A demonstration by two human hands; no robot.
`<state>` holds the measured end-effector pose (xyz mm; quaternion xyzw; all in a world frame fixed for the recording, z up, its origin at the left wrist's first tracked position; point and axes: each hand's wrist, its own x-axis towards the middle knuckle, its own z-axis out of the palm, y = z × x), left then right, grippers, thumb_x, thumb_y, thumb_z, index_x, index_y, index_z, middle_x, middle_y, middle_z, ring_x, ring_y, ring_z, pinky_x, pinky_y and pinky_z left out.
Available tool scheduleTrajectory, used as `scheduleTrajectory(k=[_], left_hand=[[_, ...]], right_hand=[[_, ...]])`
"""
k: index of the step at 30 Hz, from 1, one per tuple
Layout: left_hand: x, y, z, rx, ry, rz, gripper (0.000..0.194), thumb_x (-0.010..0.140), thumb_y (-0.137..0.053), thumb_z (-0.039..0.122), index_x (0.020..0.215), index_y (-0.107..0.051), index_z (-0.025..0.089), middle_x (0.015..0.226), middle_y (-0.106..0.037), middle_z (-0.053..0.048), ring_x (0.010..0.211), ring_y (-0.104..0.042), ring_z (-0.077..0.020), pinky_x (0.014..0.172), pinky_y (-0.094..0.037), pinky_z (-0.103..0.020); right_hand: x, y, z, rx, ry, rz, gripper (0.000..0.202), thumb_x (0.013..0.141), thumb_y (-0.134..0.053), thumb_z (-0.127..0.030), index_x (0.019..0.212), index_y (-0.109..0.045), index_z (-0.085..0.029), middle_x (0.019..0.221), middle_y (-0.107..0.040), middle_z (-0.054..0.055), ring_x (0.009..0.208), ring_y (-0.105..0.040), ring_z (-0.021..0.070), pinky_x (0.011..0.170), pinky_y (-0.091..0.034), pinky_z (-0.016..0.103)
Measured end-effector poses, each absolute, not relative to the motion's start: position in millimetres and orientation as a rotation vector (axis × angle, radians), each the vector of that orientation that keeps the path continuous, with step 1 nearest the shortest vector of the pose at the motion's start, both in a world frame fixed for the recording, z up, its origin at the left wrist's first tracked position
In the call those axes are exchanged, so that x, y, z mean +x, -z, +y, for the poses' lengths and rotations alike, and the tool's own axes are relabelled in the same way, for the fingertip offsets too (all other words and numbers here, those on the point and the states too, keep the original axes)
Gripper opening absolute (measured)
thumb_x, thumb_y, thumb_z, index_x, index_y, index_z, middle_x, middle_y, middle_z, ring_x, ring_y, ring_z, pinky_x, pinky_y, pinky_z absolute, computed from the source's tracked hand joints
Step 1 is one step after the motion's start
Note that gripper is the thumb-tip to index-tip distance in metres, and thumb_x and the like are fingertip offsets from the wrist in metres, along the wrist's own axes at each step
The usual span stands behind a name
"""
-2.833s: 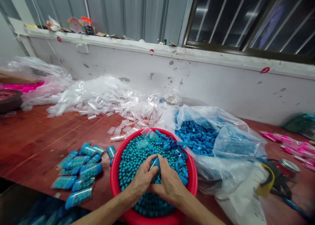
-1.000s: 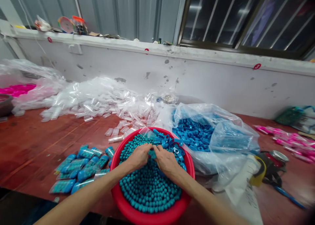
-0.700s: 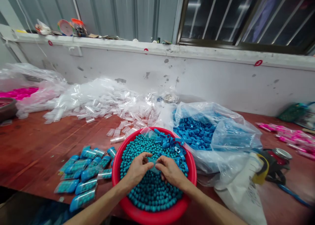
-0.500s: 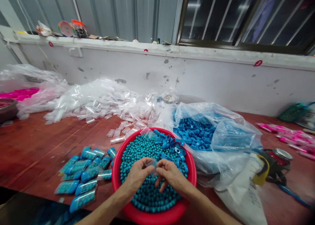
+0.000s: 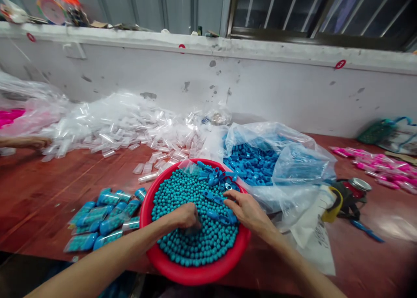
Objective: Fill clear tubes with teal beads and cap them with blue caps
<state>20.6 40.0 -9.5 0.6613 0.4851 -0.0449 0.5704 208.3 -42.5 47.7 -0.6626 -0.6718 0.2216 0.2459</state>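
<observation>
A red basin (image 5: 148, 202) holds turquoise beads (image 5: 176, 189), with a cluster of blue plastic caps (image 5: 213, 176) on top at its far right. My left hand (image 5: 187, 216) is closed and dips into the beads, around a clear plastic tube (image 5: 194, 226) that is mostly hidden and blurred. My right hand (image 5: 246, 209) is over the basin's right side, fingers stretched toward the blue caps, thumb apart. Its fingertips are at the caps; whether they touch one I cannot tell. Filled tubes with blue caps (image 5: 107, 213) lie left of the basin.
Clear tubes (image 5: 130, 128) are heaped behind. An open plastic bag of blue caps (image 5: 254, 163) stands right of the basin, near a white sack (image 5: 317, 241) and a jar (image 5: 358, 187). Pink tubes (image 5: 374, 165) lie far right. Another person's hand (image 5: 34, 142) reaches in at left.
My hands have parted: the left went down into the beads, the right moved right to the blue caps. The view has shifted, and another person's hand has appeared at left.
</observation>
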Motion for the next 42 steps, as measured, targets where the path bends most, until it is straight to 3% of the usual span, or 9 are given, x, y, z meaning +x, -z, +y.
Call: scheduleTrajectory(k=[7,13,18,23,28,31,33,38,42], left_hand=[[49,16,39,1.194,-0.06,0.934,0.02,0.06,-0.06,0.032,0.063,-0.047,0.017,0.051,-0.051,0.004,0.043,-0.048,-0.0105,0.044,-0.036,-0.022],[31,2,43,1.014,-0.181,0.791,0.036,0.059,-0.068,0.033,0.086,-0.05,0.018,0.067,-0.058,0.001,0.058,-0.056,-0.0126,0.049,-0.037,-0.021],[15,-7,42,0.979,-0.265,0.757,0.031,0.064,-0.066,0.034,0.085,-0.052,0.016,0.072,-0.059,-0.001,0.063,-0.057,-0.0129,0.055,-0.04,-0.022],[2,-5,42,0.998,-0.29,0.831,0.035,0.062,-0.064,0.039,0.085,-0.049,0.017,0.073,-0.06,-0.001,0.062,-0.06,-0.0145,0.051,-0.041,-0.022],[6,10,41,1.109,-0.249,1.057,0.024,0.059,-0.064,0.03,0.073,-0.053,0.015,0.052,-0.057,0.002,0.041,-0.053,-0.0121,0.038,-0.034,-0.019],[25,20,40,1.185,-0.202,1.171,0.015,0.054,-0.065,0.019,0.056,-0.052,0.014,0.036,-0.047,0.006,0.031,-0.043,-0.0094,0.035,-0.029,-0.019],[40,24,40,1.211,-0.195,1.197,0.018,0.053,-0.066,0.015,0.048,-0.048,0.016,0.031,-0.04,0.008,0.03,-0.039,-0.008,0.036,-0.028,-0.019],[57,17,44,1.173,-0.208,1.112,0.019,0.056,-0.065,0.022,0.052,-0.047,0.017,0.039,-0.042,0.007,0.04,-0.041,-0.0093,0.043,-0.034,-0.022],[41,0,45,1.11,-0.232,0.979,0.02,0.059,-0.062,0.031,0.063,-0.051,0.016,0.051,-0.05,0.004,0.05,-0.048,-0.0114,0.05,-0.036,-0.023]], right_hand=[[213,-33,-44,-1.828,-0.618,-1.827,0.024,0.084,-0.042,-0.027,0.099,-0.061,-0.021,0.087,-0.067,0.003,0.078,-0.06,0.0176,0.068,-0.042,0.027],[215,-38,-54,-1.849,-0.422,-2.125,0.023,0.084,-0.044,-0.019,0.101,-0.057,-0.022,0.092,-0.064,0.003,0.086,-0.058,0.0174,0.07,-0.04,0.026],[203,-35,-62,-1.809,-0.155,-2.583,0.021,0.084,-0.043,-0.012,0.089,-0.058,-0.025,0.084,-0.058,0.002,0.07,-0.054,0.0143,0.053,-0.034,0.023],[193,-15,-48,-1.885,0.089,-2.65,0.017,0.084,-0.045,-0.014,0.079,-0.058,-0.022,0.084,-0.056,0.004,0.073,-0.053,0.018,0.05,-0.033,0.025],[196,-14,-37,-1.802,0.028,-2.76,0.018,0.082,-0.043,-0.01,0.086,-0.057,-0.02,0.088,-0.058,0.004,0.076,-0.055,0.0183,0.057,-0.035,0.027],[198,-16,-33,-1.748,-0.053,-2.806,0.015,0.08,-0.046,-0.011,0.086,-0.057,-0.019,0.084,-0.06,0.003,0.074,-0.057,0.0173,0.057,-0.035,0.027],[199,-14,-30,-1.777,-0.035,-2.77,0.016,0.082,-0.044,-0.011,0.084,-0.058,-0.02,0.08,-0.061,0.003,0.071,-0.057,0.0164,0.055,-0.033,0.026],[200,-17,-29,-1.859,0.078,-2.664,0.015,0.084,-0.043,-0.015,0.082,-0.057,-0.022,0.079,-0.059,0.002,0.069,-0.055,0.0162,0.051,-0.029,0.026],[200,-29,-36,-1.748,0.192,-2.589,0.013,0.083,-0.047,-0.018,0.076,-0.057,-0.022,0.089,-0.057,0.005,0.083,-0.05,0.0207,0.064,-0.033,0.029]])
